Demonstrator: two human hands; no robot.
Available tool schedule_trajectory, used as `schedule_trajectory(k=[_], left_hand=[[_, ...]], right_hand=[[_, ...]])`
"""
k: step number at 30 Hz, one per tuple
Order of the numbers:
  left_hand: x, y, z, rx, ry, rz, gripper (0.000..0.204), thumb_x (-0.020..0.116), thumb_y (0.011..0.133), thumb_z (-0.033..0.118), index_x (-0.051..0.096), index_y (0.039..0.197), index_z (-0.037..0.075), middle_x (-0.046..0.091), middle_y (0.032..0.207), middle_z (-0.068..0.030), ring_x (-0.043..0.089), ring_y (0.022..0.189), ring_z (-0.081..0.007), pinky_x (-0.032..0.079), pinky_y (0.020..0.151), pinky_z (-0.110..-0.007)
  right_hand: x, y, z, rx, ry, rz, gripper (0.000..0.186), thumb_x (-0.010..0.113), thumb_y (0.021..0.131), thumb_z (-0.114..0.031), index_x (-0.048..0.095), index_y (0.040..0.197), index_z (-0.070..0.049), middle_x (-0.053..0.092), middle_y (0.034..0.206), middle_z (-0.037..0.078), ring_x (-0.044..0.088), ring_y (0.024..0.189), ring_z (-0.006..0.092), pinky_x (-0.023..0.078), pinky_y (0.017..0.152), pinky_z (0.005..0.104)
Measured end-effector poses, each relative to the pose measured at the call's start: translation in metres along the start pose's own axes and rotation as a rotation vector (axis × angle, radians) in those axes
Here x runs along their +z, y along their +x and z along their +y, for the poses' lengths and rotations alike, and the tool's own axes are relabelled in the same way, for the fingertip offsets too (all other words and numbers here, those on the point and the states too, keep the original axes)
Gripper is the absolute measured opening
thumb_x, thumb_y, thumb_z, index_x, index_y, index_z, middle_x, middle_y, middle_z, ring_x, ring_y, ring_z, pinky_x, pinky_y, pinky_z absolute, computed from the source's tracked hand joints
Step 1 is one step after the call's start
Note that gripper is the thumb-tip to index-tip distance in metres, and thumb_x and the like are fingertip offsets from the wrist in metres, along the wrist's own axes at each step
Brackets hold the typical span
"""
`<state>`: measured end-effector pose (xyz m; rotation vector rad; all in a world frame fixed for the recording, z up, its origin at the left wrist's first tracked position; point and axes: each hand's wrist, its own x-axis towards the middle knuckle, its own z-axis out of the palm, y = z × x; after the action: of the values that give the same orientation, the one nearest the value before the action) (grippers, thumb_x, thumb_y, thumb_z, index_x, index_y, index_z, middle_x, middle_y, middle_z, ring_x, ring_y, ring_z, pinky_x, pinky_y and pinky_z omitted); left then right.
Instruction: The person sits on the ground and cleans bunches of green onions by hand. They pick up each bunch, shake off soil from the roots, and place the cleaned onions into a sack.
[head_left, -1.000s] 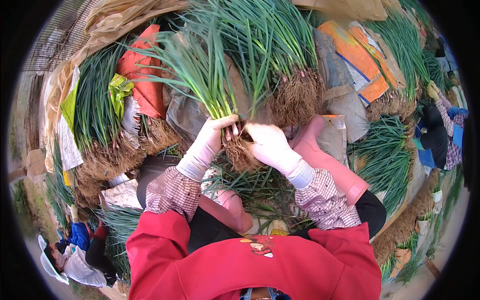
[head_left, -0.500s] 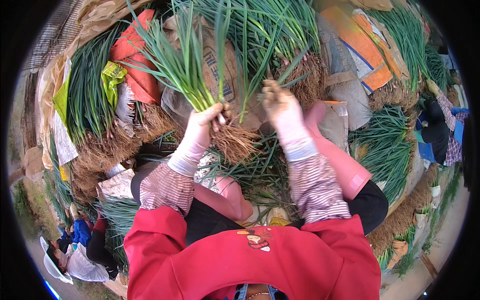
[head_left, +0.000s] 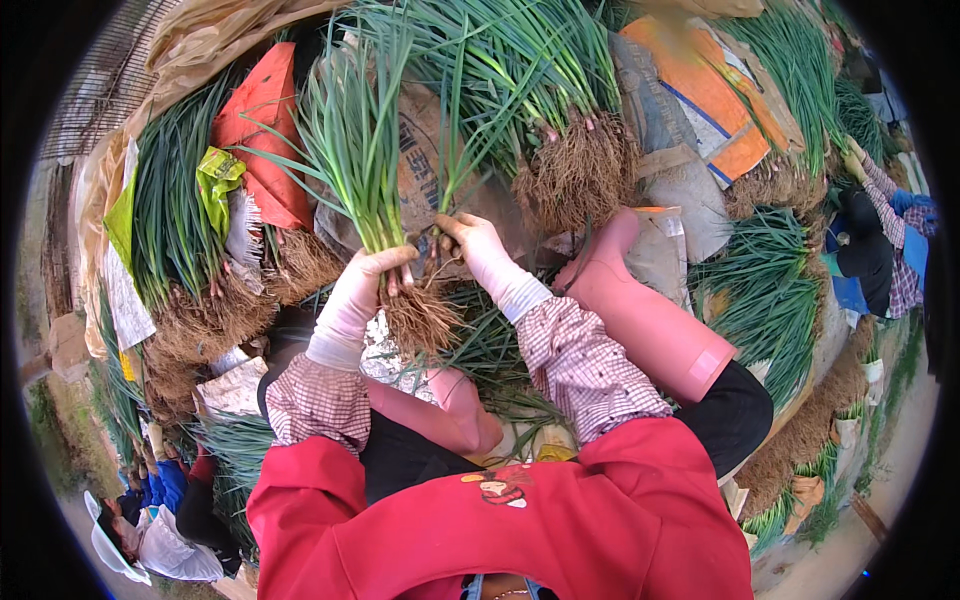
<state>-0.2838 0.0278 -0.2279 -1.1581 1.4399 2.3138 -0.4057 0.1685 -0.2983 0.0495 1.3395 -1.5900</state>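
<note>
My left hand [head_left: 362, 290], in a pale, muddy glove, is closed around a bunch of spring onions [head_left: 365, 185] just above their roots. The green leaves point away from me, and the brown roots [head_left: 420, 318] hang below the fist. Close beside it, my right hand [head_left: 478, 248] pinches the base of a thinner spring onion stalk [head_left: 454, 165] between soiled fingertips. Its leaves rise over a printed brown sack [head_left: 420, 130]. Past my right hand lies a large pile of spring onions [head_left: 570, 100] with roots toward me.
More rooted spring onions [head_left: 180, 190] lie at the left by a red sack [head_left: 265, 150]. Loose leaves litter the ground between my pink boots [head_left: 650, 310]. An orange sack [head_left: 690, 85] lies at the far right. Other people work at the right edge [head_left: 880, 240] and lower left [head_left: 170, 520].
My right hand has come left and nearer to me, from above the loose leaves to beside the bunch, where it pinches a stalk. My left hand has shifted slightly left and toward me with the bunch.
</note>
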Motion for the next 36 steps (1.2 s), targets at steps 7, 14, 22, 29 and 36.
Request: schedule_trajectory(k=[7,14,22,29,36], left_hand=[[0.034,-0.024,0.032,0.149,-0.024,-0.007,0.027,0.069,0.084,0.019,0.067,0.1,-0.003,0.066,0.074,-0.0049,0.05,0.046,-0.0041,0.034,0.039,-0.015],[-0.002,-0.004,0.025,0.167,-0.124,-0.058,0.034,0.06,0.089,0.023,0.061,0.105,-0.006,0.059,0.064,-0.0024,0.053,0.055,-0.0086,0.05,0.069,-0.023],[0.025,0.029,-0.008,0.075,-0.383,-0.277,0.023,0.062,0.086,0.013,0.065,0.105,-0.001,0.066,0.079,-0.0052,0.054,0.056,-0.0051,0.033,0.041,-0.013],[0.047,0.019,-0.017,-0.017,-0.231,-0.128,0.023,0.065,0.086,0.016,0.064,0.104,0.002,0.063,0.067,-0.0076,0.051,0.045,-0.0105,0.033,0.037,-0.02],[0.028,-0.009,0.013,0.078,-0.269,-0.127,0.028,0.063,0.086,0.016,0.063,0.105,-0.004,0.069,0.084,-0.0134,0.064,0.063,-0.0163,0.046,0.048,-0.019]], right_hand=[[-0.066,-0.008,-0.011,-0.173,-0.659,0.055,0.033,0.062,0.09,-0.031,0.067,0.087,0.002,0.069,0.079,0.01,0.065,0.074,0.0224,0.051,0.072,0.0334],[-0.076,0.023,-0.109,-0.31,-1.549,0.4,0.033,0.059,0.089,-0.035,0.066,0.091,-0.003,0.068,0.082,0.011,0.067,0.076,0.0277,0.053,0.074,0.0394],[-0.023,-0.063,-0.034,-0.33,-0.771,0.007,0.041,0.057,0.092,-0.04,0.066,0.095,-0.001,0.068,0.087,0.016,0.065,0.08,0.0297,0.05,0.077,0.0427],[-0.026,-0.016,-0.035,-0.469,-0.688,0.113,0.04,0.068,0.086,-0.035,0.065,0.102,0.002,0.068,0.087,0.018,0.068,0.082,0.0272,0.051,0.074,0.0373],[-0.032,-0.028,-0.04,-0.201,0.486,0.134,0.019,0.066,0.089,-0.017,0.067,0.099,-0.001,0.068,0.088,0.006,0.058,0.07,0.0092,0.049,0.064,0.0243]])
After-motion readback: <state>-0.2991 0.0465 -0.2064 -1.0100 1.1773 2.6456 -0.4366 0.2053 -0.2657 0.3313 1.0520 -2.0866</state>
